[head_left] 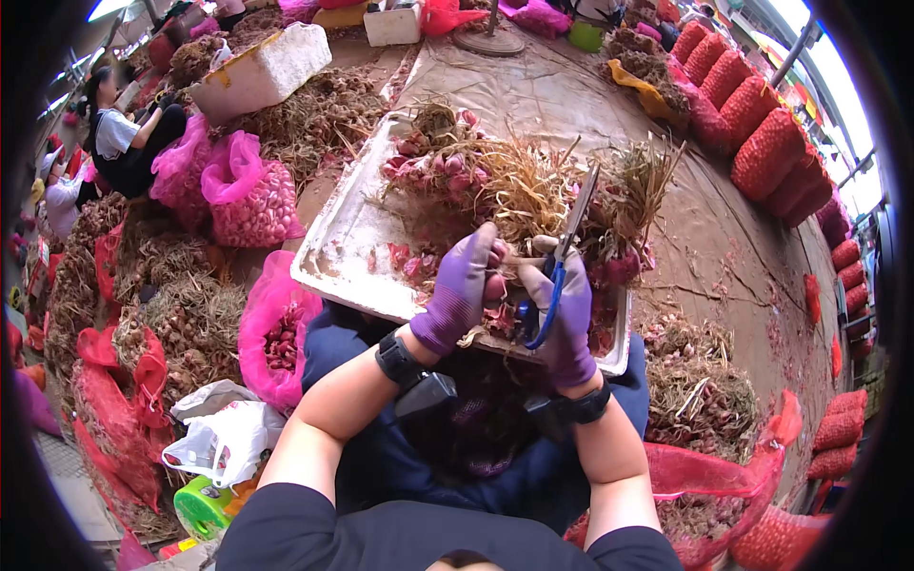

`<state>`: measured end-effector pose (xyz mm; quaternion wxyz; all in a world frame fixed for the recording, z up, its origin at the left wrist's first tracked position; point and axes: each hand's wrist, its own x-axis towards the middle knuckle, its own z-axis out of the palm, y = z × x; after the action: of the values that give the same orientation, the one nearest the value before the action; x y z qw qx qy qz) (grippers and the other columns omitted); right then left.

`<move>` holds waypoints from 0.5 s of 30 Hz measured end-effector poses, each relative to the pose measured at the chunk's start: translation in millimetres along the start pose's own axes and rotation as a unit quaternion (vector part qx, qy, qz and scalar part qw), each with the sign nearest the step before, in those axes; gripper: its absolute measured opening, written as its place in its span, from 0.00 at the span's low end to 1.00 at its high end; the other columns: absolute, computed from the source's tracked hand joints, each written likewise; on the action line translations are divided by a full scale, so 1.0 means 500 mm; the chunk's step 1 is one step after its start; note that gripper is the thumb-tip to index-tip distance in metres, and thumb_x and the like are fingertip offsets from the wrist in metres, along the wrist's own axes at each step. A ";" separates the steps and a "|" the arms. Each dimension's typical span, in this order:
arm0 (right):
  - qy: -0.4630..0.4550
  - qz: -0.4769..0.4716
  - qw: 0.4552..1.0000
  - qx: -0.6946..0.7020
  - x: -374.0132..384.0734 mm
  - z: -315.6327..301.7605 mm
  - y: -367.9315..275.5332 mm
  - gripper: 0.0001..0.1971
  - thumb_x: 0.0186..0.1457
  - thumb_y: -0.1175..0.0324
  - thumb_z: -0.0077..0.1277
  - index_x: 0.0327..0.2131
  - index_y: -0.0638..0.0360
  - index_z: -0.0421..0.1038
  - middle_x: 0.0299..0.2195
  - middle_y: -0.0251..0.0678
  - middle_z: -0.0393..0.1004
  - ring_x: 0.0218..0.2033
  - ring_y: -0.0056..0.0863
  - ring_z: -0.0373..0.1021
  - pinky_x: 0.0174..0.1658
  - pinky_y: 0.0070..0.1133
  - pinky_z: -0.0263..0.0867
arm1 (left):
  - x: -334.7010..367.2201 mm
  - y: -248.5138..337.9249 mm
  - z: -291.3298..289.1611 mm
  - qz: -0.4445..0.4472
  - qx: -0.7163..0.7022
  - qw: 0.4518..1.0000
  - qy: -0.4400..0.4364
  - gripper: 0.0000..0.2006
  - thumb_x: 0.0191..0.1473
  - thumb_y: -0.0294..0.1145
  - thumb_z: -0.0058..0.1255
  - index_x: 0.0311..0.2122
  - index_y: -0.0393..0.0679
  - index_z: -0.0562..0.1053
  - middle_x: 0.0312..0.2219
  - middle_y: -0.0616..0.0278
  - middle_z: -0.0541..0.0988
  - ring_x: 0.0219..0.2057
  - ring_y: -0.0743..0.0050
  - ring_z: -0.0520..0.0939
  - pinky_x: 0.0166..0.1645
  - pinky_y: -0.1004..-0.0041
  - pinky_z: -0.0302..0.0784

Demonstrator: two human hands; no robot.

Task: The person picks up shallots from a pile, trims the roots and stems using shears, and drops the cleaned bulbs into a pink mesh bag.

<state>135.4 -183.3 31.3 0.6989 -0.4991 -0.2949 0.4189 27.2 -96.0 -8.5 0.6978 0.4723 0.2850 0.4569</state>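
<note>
My left hand (460,293), in a purple glove, is closed around a few reddish shallots (495,287); their dry stems point toward my other hand. My right hand (569,319), gloved the same way, grips blue-handled scissors (582,205) whose blades point up and away from me. The fingertips of both hands nearly meet at the stems. Beneath them is a white foam tray (328,262) at my lap, soiled with bits of skin. Bunched shallots (438,171) with straw-coloured dry tops (533,181) fill its far side, and another bunch (638,190) lies at its right.
Pink net bags (252,200) of shallots stand to the left, with an open pink net bag (271,333) beside my knee. Heaps of dried shallots (705,400) lie around me. Full red net sacks (762,114) line the far right. A seated person (124,133) is at far left.
</note>
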 end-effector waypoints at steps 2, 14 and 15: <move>-0.015 -0.139 0.971 -0.197 0.013 -0.013 -0.001 0.21 0.51 0.71 0.57 0.47 0.64 0.62 0.31 0.31 0.73 0.29 0.18 0.70 0.34 0.16 0.67 | 0.015 0.039 -0.004 -0.171 -0.162 0.971 0.050 0.18 0.59 0.50 0.45 0.37 0.43 0.71 0.26 0.63 0.74 0.22 0.79 0.75 0.24 0.81 0.73; -0.139 -0.193 0.814 -0.529 -0.042 0.005 0.030 0.31 0.41 0.54 0.64 0.45 0.60 0.63 0.34 0.45 0.70 0.35 0.45 0.68 0.38 0.34 0.63 | 0.043 0.085 -0.048 -0.050 -0.105 0.988 0.099 0.21 0.61 0.51 0.40 0.27 0.44 0.72 0.26 0.61 0.78 0.13 0.87 0.67 0.15 0.84 0.61; -0.132 -0.192 0.823 -0.518 -0.042 0.013 0.030 0.27 0.42 0.56 0.63 0.43 0.60 0.65 0.30 0.43 0.71 0.32 0.44 0.68 0.36 0.33 0.63 | 0.044 0.073 -0.048 0.035 -0.085 0.991 0.102 0.21 0.62 0.50 0.41 0.26 0.44 0.72 0.26 0.62 0.77 0.16 0.86 0.70 0.17 0.84 0.64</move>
<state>115.7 -196.7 19.3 0.3577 -0.6611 -0.6478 0.1240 3.1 -61.7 16.5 0.6864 0.3721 0.2981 0.5491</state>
